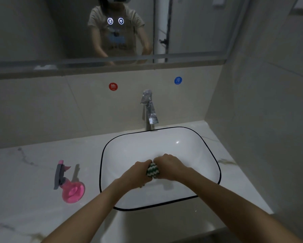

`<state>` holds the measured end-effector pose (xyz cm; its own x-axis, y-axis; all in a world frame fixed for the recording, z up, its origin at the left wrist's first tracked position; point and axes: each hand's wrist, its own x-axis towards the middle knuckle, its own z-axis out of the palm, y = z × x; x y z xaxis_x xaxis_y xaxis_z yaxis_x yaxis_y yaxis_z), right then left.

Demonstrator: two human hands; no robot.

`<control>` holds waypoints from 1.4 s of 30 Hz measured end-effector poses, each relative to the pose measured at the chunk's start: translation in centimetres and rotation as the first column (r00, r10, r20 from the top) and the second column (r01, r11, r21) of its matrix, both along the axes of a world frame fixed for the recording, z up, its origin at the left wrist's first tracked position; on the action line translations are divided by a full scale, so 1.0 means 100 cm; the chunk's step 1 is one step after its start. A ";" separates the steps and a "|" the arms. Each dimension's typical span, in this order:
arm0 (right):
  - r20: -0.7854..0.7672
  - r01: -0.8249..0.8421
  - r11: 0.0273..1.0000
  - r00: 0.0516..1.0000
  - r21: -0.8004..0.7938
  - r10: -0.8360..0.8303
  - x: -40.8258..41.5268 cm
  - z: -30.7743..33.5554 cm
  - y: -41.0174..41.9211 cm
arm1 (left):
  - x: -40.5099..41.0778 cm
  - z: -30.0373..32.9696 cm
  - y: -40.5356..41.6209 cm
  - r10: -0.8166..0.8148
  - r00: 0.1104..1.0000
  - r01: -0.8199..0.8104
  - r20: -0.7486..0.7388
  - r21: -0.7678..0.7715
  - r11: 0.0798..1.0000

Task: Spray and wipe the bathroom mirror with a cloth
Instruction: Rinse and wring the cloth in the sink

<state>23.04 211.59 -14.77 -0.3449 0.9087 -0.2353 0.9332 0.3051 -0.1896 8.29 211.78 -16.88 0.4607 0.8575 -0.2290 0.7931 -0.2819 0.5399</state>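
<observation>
A green-and-white zigzag cloth (152, 170) is bunched tight between both my hands over the white basin (191, 155). My left hand (137, 174) grips its left side and my right hand (170, 166) grips its right side, fingers curled round it. A pink spray bottle (70, 183) with a grey trigger head stands on the marble counter to the left of the basin, untouched. The mirror (42, 28) fills the wall above, with two lit touch icons (115, 21) and a person's reflection in it.
A chrome tap (149, 109) stands behind the basin. Red (113, 86) and blue (178, 80) round stickers mark the tiled wall. A narrow shelf (24, 71) runs under the mirror. A side wall closes in on the right.
</observation>
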 end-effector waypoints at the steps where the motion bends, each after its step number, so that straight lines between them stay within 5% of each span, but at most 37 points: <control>1: -0.004 0.000 1.000 1.000 -0.005 0.000 0.001 -0.001 0.000 | 0.000 -0.001 0.000 0.007 1.000 -0.007 -0.004 -0.011 1.000; 20: -0.109 -0.077 0.981 0.992 -0.180 0.058 0.006 -0.007 0.025 | -0.005 0.000 0.016 -0.025 0.986 0.028 -0.164 0.013 1.000; 34: -0.107 -0.146 0.988 0.984 -0.055 0.139 0.011 0.008 0.031 | -0.007 0.009 0.020 -0.004 0.997 0.009 -0.082 0.072 0.997; 42: 0.075 -0.195 0.965 0.980 0.175 0.184 0.009 0.011 0.026 | -0.008 0.014 0.019 0.033 0.999 -0.033 0.007 0.034 0.999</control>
